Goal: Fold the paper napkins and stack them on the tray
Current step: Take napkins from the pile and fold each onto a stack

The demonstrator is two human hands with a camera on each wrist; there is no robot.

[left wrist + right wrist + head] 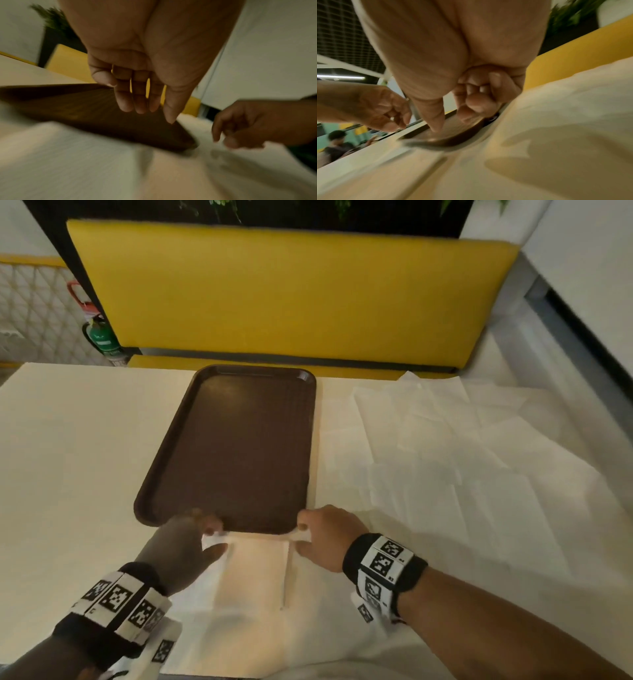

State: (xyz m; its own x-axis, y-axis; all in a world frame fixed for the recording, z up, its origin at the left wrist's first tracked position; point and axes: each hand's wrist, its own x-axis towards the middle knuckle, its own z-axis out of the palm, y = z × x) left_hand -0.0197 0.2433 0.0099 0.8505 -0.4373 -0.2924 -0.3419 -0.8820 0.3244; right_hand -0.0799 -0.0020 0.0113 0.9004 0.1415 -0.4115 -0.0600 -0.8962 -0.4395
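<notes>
No readable words, brands or numbers anywhere. Only black-and-white square code markers on the left wristband (118, 599) and the right wristband (385, 559), with tiny characters beside them too small to make out. A label on the green extinguisher (102, 337) at the far left, blurred beyond reading. Both wrist views motion-blurred, without lettering.

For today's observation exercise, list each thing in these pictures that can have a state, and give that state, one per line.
tray: bare, flat on the table.
napkin: partly folded, far corners pinched.
left hand: pinches the napkin's left corner.
right hand: pinches the right corner.
loose napkins: unfolded, spread right of the tray.
</notes>
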